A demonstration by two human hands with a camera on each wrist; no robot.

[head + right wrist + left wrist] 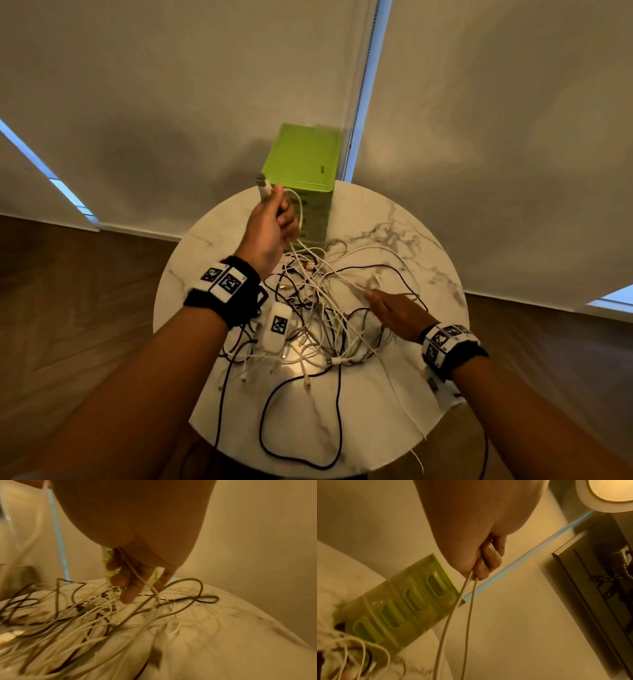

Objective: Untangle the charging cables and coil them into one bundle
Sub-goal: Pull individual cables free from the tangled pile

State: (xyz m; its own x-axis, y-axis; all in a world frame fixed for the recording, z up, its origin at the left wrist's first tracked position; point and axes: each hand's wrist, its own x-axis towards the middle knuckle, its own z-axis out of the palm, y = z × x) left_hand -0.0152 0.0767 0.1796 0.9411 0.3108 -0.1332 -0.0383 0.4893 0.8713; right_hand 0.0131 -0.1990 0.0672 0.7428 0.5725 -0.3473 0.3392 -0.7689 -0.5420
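A tangle of white and black charging cables is spread over the round marble table. My left hand is raised above the far side of the pile and grips a white cable, whose plug sticks up out of the fist. Two strands hang from the curled fingers down into the tangle. My right hand lies low over the right side of the pile with its fingers straight. A white cable runs across them.
A green stack of small drawers stands at the table's far edge, just behind my left hand. A black cable loop reaches the near edge and a white one trails off it. Window blinds hang behind the table.
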